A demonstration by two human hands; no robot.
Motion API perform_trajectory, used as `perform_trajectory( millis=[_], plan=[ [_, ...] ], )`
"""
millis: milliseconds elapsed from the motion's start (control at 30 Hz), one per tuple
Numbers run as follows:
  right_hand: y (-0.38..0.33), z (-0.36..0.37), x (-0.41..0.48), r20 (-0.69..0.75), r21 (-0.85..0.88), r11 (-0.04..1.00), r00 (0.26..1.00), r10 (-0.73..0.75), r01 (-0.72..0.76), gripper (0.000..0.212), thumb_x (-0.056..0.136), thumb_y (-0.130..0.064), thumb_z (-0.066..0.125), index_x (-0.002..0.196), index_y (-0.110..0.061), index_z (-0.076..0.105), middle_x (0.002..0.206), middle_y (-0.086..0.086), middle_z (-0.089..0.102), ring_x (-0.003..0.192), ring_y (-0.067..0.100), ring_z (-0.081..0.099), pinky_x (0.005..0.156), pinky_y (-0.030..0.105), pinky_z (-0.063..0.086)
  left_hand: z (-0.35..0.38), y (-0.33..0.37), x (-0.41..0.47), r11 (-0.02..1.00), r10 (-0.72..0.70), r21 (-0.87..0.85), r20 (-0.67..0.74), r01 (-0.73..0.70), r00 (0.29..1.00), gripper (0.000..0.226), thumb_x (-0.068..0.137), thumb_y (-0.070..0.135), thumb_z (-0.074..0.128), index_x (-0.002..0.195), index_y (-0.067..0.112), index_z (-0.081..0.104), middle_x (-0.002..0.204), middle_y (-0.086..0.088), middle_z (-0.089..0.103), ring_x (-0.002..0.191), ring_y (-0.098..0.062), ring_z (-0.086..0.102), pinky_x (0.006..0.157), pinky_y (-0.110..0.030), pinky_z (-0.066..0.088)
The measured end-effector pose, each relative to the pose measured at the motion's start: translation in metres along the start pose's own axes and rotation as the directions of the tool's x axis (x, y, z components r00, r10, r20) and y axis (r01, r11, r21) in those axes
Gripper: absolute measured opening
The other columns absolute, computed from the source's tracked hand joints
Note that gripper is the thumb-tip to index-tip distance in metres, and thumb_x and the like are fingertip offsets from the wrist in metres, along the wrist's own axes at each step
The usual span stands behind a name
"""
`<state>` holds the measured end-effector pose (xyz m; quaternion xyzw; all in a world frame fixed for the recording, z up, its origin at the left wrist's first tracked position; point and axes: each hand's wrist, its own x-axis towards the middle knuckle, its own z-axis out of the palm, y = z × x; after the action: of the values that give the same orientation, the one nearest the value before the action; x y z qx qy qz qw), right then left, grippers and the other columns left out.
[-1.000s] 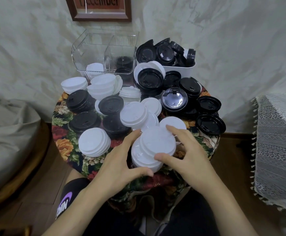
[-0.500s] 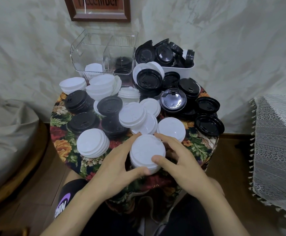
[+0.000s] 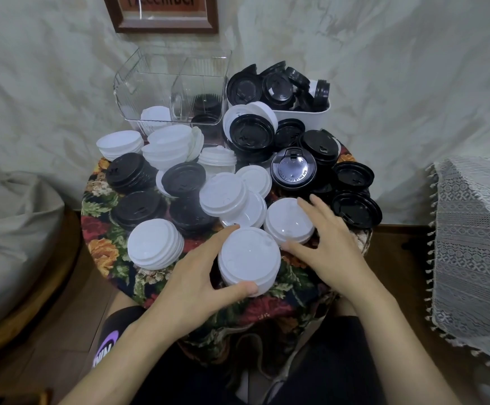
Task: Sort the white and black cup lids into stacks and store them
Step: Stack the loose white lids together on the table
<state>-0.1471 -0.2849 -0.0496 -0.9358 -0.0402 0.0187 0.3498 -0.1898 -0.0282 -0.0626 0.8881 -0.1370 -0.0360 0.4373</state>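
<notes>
Left grip (image 3: 191, 285) wraps a white stack (image 3: 249, 255) at lower centre, just inside the tabletop's (image 3: 103, 252) near edge. Right grip (image 3: 331, 247), spread wide, touches a second stack (image 3: 289, 219) beside it; black lids (image 3: 296, 171) crowd the upper right.

lid stacks (image 3: 249, 258) on table (image 3: 100, 247), bins (image 3: 173, 92) behind

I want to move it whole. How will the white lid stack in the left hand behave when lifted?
Probably light: the white lid stack looks thin plastic. The left hand grips only its sides, so lids may slide, as the leaning stack beside it has.
</notes>
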Motion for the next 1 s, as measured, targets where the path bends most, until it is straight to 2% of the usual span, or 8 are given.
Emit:
perform_trajectory(
  millis=[67, 167, 333, 400, 500, 600, 900, 1000],
  plan=[
    [0.001, 0.001, 0.003, 0.028, 0.025, 1.000, 0.999, -0.017, 0.016, 0.080, 0.092, -0.046, 0.074, 0.159, -0.043, 0.031, 0.166, -0.023, 0.021, 0.150, 0.004, 0.018, 0.123, 0.038, 0.023, -0.001, 0.000, 0.001, 1.000, -0.002, -0.005, 0.000, 0.002, 1.000, 0.091, 0.071, 0.074, 0.073, 0.151, 0.056, 0.032, 0.151, 0.040, 0.041, 0.141, 0.012, 0.037, 0.116, -0.035, 0.037],
    [0.000, -0.001, 0.002, -0.097, 0.132, 0.991, 0.995, -0.016, 0.029, 0.071, 0.090, -0.041, 0.077, 0.153, -0.040, 0.043, 0.160, -0.020, 0.037, 0.147, 0.007, 0.033, 0.122, 0.042, 0.032, 0.000, 0.000, 0.001, 1.000, 0.002, -0.007, -0.007, -0.002, 1.000, 0.089, 0.070, 0.075, 0.072, 0.148, 0.063, 0.031, 0.150, 0.045, 0.037, 0.140, 0.017, 0.034, 0.114, -0.029, 0.036],
    [-0.010, -0.007, -0.013, -0.188, 0.338, 0.935, 0.981, -0.043, 0.106, 0.057, 0.082, -0.046, 0.081, 0.133, -0.049, 0.057, 0.133, -0.032, 0.054, 0.124, -0.009, 0.052, 0.101, 0.017, 0.045, 0.001, -0.003, 0.001, 0.999, -0.020, -0.025, -0.003, 0.020, 1.000, 0.094, 0.069, 0.076, 0.074, 0.150, 0.059, 0.031, 0.150, 0.042, 0.039, 0.143, 0.010, 0.036, 0.118, -0.039, 0.036],
    [-0.016, -0.007, -0.022, -0.145, 0.385, 0.915, 0.987, -0.071, 0.122, 0.057, 0.079, -0.052, 0.082, 0.131, -0.053, 0.057, 0.132, -0.031, 0.054, 0.125, -0.004, 0.054, 0.098, 0.019, 0.048, 0.000, 0.000, 0.000, 0.999, -0.010, -0.037, 0.000, 0.010, 1.000, 0.091, 0.067, 0.078, 0.073, 0.146, 0.067, 0.030, 0.149, 0.046, 0.038, 0.141, 0.013, 0.036, 0.116, -0.036, 0.037],
    [-0.023, -0.003, -0.034, -0.063, 0.360, 0.925, 0.992, -0.108, 0.124, 0.071, 0.074, -0.062, 0.078, 0.139, -0.049, 0.053, 0.140, -0.031, 0.047, 0.134, -0.001, 0.047, 0.105, 0.030, 0.045, -0.003, 0.008, 0.001, 0.997, 0.023, -0.075, 0.000, -0.023, 1.000, 0.085, 0.065, 0.077, 0.074, 0.137, 0.077, 0.031, 0.144, 0.049, 0.041, 0.136, 0.020, 0.038, 0.107, -0.020, 0.037],
    [-0.033, 0.007, -0.040, 0.010, 0.257, 0.956, 0.988, -0.153, 0.145, 0.073, 0.075, -0.058, 0.082, 0.138, -0.059, 0.046, 0.141, -0.045, 0.038, 0.138, -0.010, 0.033, 0.109, 0.022, 0.034, -0.004, 0.013, 0.001, 0.994, 0.039, -0.101, -0.006, -0.040, 0.999, 0.086, 0.063, 0.070, 0.079, 0.136, 0.077, 0.033, 0.142, 0.048, 0.044, 0.135, 0.021, 0.039, 0.104, -0.015, 0.035],
    [-0.039, 0.016, -0.043, 0.076, 0.226, 0.959, 0.979, -0.191, 0.169, 0.081, 0.073, -0.072, 0.070, 0.147, -0.052, 0.044, 0.143, -0.044, 0.033, 0.141, -0.012, 0.025, 0.115, 0.026, 0.030, -0.002, 0.014, 0.000, 0.993, 0.039, -0.109, -0.012, -0.040, 0.999, 0.084, 0.065, 0.067, 0.082, 0.133, 0.079, 0.033, 0.139, 0.047, 0.048, 0.133, 0.019, 0.043, 0.104, -0.018, 0.037],
    [-0.037, 0.014, -0.045, 0.072, 0.240, 0.957, 0.981, -0.183, 0.161, 0.074, 0.078, -0.065, 0.072, 0.146, -0.053, 0.046, 0.146, -0.042, 0.034, 0.143, -0.010, 0.027, 0.116, 0.027, 0.031, -0.002, 0.011, 0.000, 0.992, 0.037, -0.120, -0.018, -0.039, 0.999, 0.085, 0.070, 0.068, 0.083, 0.138, 0.074, 0.034, 0.141, 0.043, 0.049, 0.134, 0.017, 0.044, 0.106, -0.022, 0.039]
  ],
)
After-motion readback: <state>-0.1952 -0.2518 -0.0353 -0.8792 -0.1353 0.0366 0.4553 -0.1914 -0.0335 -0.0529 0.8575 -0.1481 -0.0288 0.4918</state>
